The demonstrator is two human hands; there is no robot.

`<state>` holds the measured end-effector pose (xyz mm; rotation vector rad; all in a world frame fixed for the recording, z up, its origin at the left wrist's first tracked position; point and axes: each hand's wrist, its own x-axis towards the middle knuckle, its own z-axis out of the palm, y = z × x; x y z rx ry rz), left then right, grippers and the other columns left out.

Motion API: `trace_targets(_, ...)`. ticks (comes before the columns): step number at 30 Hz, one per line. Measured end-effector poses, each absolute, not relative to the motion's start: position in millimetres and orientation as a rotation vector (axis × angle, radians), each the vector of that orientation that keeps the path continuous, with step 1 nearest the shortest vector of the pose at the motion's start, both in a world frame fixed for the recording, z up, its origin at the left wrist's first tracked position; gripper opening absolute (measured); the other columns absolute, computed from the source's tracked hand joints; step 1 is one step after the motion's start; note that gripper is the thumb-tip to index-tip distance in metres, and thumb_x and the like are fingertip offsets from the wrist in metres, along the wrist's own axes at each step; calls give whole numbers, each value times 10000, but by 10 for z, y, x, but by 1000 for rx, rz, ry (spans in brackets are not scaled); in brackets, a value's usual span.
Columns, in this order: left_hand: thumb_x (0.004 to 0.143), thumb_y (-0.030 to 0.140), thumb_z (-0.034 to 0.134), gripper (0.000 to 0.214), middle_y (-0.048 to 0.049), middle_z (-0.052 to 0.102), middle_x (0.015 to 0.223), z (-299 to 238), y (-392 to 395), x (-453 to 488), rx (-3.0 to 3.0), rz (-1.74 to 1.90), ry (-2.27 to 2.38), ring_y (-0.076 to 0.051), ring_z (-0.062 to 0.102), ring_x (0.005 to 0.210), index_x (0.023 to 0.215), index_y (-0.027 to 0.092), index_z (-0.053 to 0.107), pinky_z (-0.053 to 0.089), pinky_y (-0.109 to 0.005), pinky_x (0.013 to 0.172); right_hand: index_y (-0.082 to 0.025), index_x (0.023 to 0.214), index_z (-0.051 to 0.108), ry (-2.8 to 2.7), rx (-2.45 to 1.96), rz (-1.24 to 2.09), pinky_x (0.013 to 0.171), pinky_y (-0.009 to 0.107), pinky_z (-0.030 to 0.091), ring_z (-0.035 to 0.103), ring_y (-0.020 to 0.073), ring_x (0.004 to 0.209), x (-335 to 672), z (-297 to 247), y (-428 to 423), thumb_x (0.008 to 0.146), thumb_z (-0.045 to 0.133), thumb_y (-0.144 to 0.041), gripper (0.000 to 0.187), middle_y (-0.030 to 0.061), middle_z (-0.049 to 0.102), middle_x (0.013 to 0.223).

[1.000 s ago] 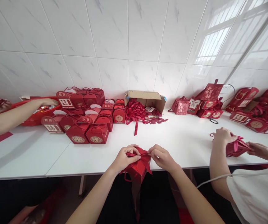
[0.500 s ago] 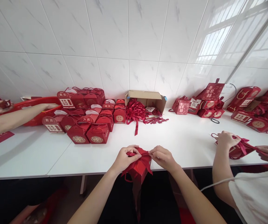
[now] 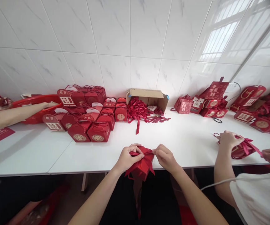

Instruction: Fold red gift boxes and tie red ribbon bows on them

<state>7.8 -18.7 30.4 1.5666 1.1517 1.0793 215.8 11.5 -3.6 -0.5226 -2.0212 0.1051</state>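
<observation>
A small red gift box hangs at the front edge of the white table, wrapped with a red ribbon. My left hand pinches the ribbon on the box's top left. My right hand pinches the ribbon's other end at the top right. Both hands are closed on the ribbon and nearly touch. A ribbon tail dangles below the box.
Several finished red boxes stand at back left. An open cardboard carton spills red ribbons. More red boxes lie at back right. A person's hands at right tie another box; another person's arm reaches into a red basket.
My hands and the box have risen slightly, with the ribbon drawn tighter. The person at right has pulled their ribbon outward. The arm at left has shifted a little.
</observation>
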Motion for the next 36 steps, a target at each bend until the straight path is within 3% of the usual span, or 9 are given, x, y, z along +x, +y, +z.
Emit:
trace_targets(7,727,287,695,150,-87,665,1034,309,-207,113,1518,1173,1136,-257,502,1221,786,189,598,361,-407,1030,-221,1059,529,-1801,-761,488,782,366,508,581,203,917,2159,-174,21,940,444,-287,160,86,593,958)
trace_targets(11,832,361,594,179,-84,661,1044,252,-242,127,1375,1323,1063,-229,521,1199,891,195,569,356,-400,1044,-241,1447,158,-1772,-724,786,1052,511,354,349,326,1329,2165,-389,-149,684,658,-650,1000,178,309,1448)
trace_targets(14,874,406,533,238,-88,651,1081,183,-275,123,1194,1446,1028,-217,562,1131,990,200,557,384,-396,1019,-289,1466,-124,-1798,-802,969,1092,554,273,259,326,1386,2099,-519,-305,602,786,-548,1282,174,179,1518)
trace_targets(17,881,439,510,287,-85,633,1086,123,-323,107,1020,1562,1002,-215,559,1118,1040,202,541,416,-392,989,-331,1453,-161,-1769,-837,1044,1091,537,285,300,275,1375,2027,-573,-362,716,749,-403,1174,143,230,1504)
trace_targets(22,851,464,543,323,-77,608,1045,44,-399,-3,990,1655,1042,-218,559,1091,1036,200,517,452,-393,944,-261,1481,-24,-1636,-1170,728,1020,523,384,436,311,1268,2281,-632,11,647,758,-480,1164,162,383,1402)
trace_targets(25,819,448,588,383,-94,562,1161,6,-374,-203,1091,1733,1250,-238,504,1172,1113,225,487,444,-393,944,-105,1467,-51,-1326,-1554,369,1035,665,214,182,450,1362,2584,-695,310,631,710,-592,1231,296,127,1479)
trace_targets(28,765,436,640,512,-117,488,1278,26,-243,-514,1216,1853,1649,-266,462,1213,1198,238,453,432,-410,951,-40,1445,190,-1425,-1811,223,1048,654,173,167,477,1359,2740,-782,405,755,586,-560,950,307,165,1474)
trace_targets(31,740,448,647,683,-154,394,1356,99,-3,-850,1365,1911,2105,-309,377,1269,1321,212,377,403,-449,972,-134,1333,461,-1707,-1873,130,1054,620,207,262,419,1349,2732,-876,347,857,450,-477,587,215,378,1412)
trace_targets(36,692,513,668,736,-178,301,1402,124,408,-1172,1484,1612,2532,-407,242,1305,1303,175,438,235,-572,1047,-184,1289,519,-1755,-1879,127,1053,654,167,195,389,1387,2683,-948,350,887,390,-442,495,171,379,1432)
